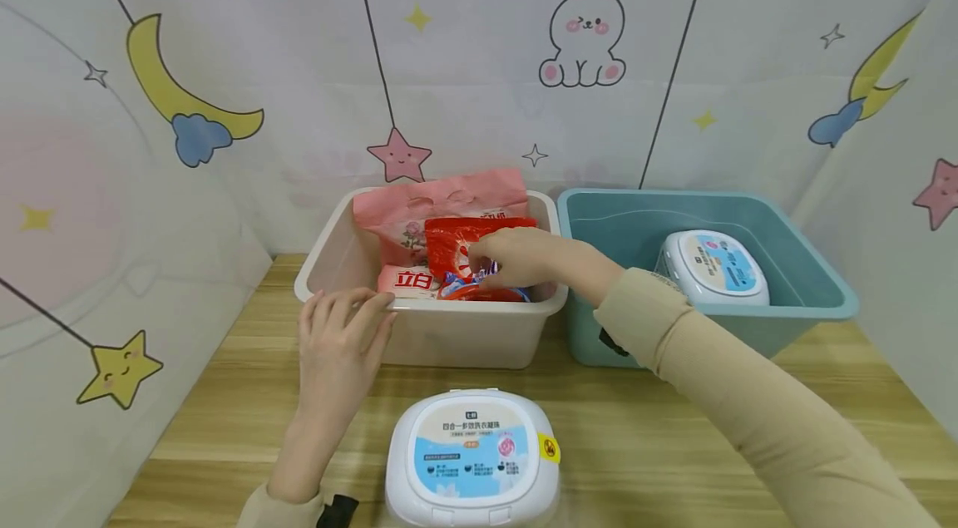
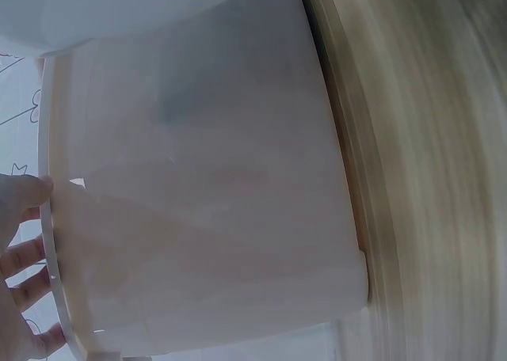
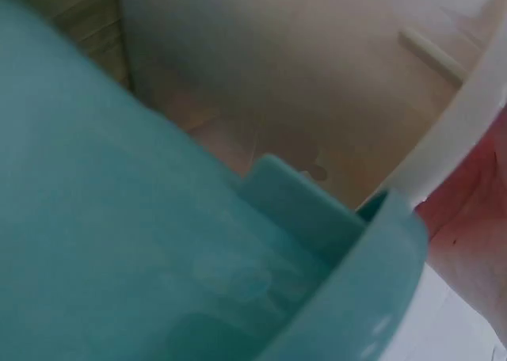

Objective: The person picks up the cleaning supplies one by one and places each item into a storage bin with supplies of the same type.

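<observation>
My left hand [image 1: 340,345] rests its fingertips on the front rim of the off-white bin [image 1: 456,337], near its left corner. The left wrist view shows these fingers [image 2: 32,286] spread along the rim. My right hand [image 1: 516,254] reaches over that bin, its thumb and fingers bent down at a red bag [image 1: 449,241]. Whether they pinch it I cannot tell. Behind the red bag stands a pink bag [image 1: 441,195] with handle holes. A pink-and-white pack [image 1: 407,280] with red characters and a blue-and-red packet [image 1: 452,287] lie at the front.
Right of the off-white bin, nearly touching it, stands a teal bin [image 1: 812,278] with a white lidded box [image 1: 714,266] inside. A similar white box [image 1: 471,457] sits on the wooden table [image 1: 621,445] in front. A printed curtain [image 1: 479,79] hangs behind.
</observation>
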Motion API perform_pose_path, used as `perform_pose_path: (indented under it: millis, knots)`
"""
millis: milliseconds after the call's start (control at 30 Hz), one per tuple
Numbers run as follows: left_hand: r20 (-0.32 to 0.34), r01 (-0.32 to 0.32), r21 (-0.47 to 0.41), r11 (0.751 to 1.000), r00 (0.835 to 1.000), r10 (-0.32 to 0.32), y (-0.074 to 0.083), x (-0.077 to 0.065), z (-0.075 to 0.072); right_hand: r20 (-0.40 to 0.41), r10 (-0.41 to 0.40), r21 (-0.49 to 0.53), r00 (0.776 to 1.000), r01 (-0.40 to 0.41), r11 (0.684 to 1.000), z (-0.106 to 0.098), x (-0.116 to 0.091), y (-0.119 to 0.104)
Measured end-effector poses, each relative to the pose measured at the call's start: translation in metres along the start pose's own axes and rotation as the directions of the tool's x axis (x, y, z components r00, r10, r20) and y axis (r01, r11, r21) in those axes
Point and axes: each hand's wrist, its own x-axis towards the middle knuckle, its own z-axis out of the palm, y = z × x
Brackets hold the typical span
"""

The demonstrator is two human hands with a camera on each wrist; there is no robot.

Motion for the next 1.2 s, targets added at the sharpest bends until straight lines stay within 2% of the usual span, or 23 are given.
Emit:
perform_pose_path:
  millis: [133,233,367,533,700,833,1200]
  knots:
    - [-0.004,0.014,-0.018,1.0,1.0,-0.014,0.001,0.0,0.0,-0.105,-0.019,0.082,0.994,0.028,0.996,-0.003,-0.009,0.005]
    - [-0.005,0.019,-0.025,1.0,1.0,-0.019,0.001,0.0,0.0,-0.149,-0.025,0.111,0.988,0.042,0.993,-0.004,-0.013,0.007]
    - [-0.004,0.013,-0.01,1.0,1.0,-0.013,0.0,0.001,-0.003,-0.184,-0.03,0.12,0.983,0.053,0.991,-0.004,-0.017,0.005]
    - [-0.046,0.0,-0.016,1.0,0.999,-0.001,0.0,0.001,-0.004,-0.221,-0.037,0.126,0.975,0.066,0.99,-0.003,-0.023,0.003]
    - [-0.028,-0.012,-0.007,1.0,1.0,0.012,0.001,0.0,-0.001,-0.268,-0.035,0.111,0.963,0.067,0.992,0.002,-0.034,0.004]
    - [-0.027,-0.011,-0.017,1.0,1.0,0.01,0.001,-0.002,0.002,-0.333,-0.03,0.104,0.943,0.068,0.992,0.008,-0.045,0.005]
    - [-0.016,-0.003,-0.028,1.0,1.0,0.003,0.001,-0.001,0.001,-0.498,-0.017,0.138,0.867,0.098,0.986,0.019,-0.068,0.004]
